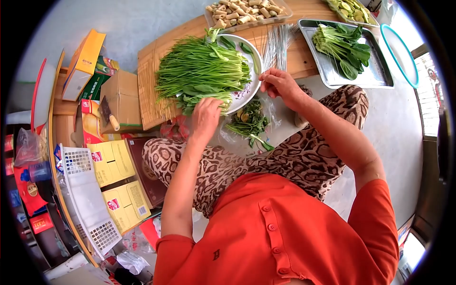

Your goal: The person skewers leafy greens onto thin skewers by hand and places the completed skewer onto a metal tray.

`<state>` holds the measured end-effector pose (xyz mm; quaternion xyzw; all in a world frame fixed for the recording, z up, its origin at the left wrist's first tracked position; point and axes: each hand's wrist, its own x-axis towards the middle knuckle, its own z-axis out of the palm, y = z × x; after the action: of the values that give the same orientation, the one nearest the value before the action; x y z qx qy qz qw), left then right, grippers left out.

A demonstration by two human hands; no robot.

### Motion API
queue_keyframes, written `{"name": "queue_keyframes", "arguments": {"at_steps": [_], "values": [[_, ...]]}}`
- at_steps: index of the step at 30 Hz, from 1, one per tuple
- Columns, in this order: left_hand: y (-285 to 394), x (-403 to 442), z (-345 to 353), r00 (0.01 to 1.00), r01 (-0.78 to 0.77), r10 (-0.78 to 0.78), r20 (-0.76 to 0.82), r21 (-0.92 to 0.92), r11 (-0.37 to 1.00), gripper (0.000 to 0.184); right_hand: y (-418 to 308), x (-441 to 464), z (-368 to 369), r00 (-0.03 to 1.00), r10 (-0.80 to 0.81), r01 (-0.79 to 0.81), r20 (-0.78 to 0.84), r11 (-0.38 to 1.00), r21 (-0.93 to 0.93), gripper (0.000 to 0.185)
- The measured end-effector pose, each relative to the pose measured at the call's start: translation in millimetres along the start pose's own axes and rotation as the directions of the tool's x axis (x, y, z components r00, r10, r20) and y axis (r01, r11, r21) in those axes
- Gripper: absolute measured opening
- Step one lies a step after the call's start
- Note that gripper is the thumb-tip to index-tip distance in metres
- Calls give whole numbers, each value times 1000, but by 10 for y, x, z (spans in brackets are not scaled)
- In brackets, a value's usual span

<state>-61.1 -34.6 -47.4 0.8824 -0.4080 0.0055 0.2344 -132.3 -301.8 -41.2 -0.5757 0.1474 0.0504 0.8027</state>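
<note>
A white plate on the wooden board carries a large heap of green chives. Spinach-like leafy greens lie along the plate's near side. My left hand is closed on the stems of these greens, its fingertips partly hidden. Just beyond the plate's right rim, my right hand has thumb and fingers pinched together; whatever lies between them is too small to make out. Thin skewers are bundled on the board beside the plate. Below the plate, a pile of loose trimmed leaves rests on clear plastic.
A metal tray at right holds more leafy greens. Behind stand a tub of short beige rolls and a tray of green slices. Cardboard boxes, a knife with a wooden handle and a white basket crowd the left.
</note>
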Motion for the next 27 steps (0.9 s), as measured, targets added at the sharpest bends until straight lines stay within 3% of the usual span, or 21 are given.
{"name": "queue_keyframes", "arguments": {"at_steps": [1, 5, 9, 12, 14, 16, 19, 20, 22, 27], "values": [[-42, 58, -23, 993, -113, 116, -7, 169, 979, 26, -14, -18, 47, 1000, 8, -9, -11, 1000, -24, 16], [-251, 150, 82, 969, -247, 229, 98, 263, 933, 39, -1, -4, 128, 1000, 3, -2, 18, 999, -35, 16], [-321, 220, 122, 968, -236, 197, 154, 301, 924, 36, -70, -35, 148, 999, 35, -33, 28, 996, -80, 17], [-361, 273, 109, 972, -210, 172, 159, 265, 941, 32, -58, -29, 131, 999, 36, -32, 35, 995, -92, 17], [-379, 320, 52, 983, -101, 76, 167, 148, 984, 27, -51, -30, 132, 999, 17, -14, 37, 996, -91, 17], [-438, 396, -4, 989, -120, 106, 99, 141, 983, 20, -66, -35, 134, 999, 22, -18, 38, 994, -108, 17], [-495, 554, -155, 967, 244, -221, 126, -219, 945, 17, -91, -57, 160, 999, 36, -31, 31, 989, -144, 17], [-612, 612, -163, 958, 284, -249, 146, -341, 896, 16, -99, -59, 170, 999, 45, -41, 22, 986, -164, 17], [-736, 680, -246, 954, 296, -254, 158, -623, 724, 17, -83, -46, 163, 998, 43, -34, 49, 984, -175, 17], [-803, 798, -563, 931, 166, -359, 67, -953, 252, 26, -82, -64, 196, 996, 41, -24, 73, 975, -220, 18]]}}
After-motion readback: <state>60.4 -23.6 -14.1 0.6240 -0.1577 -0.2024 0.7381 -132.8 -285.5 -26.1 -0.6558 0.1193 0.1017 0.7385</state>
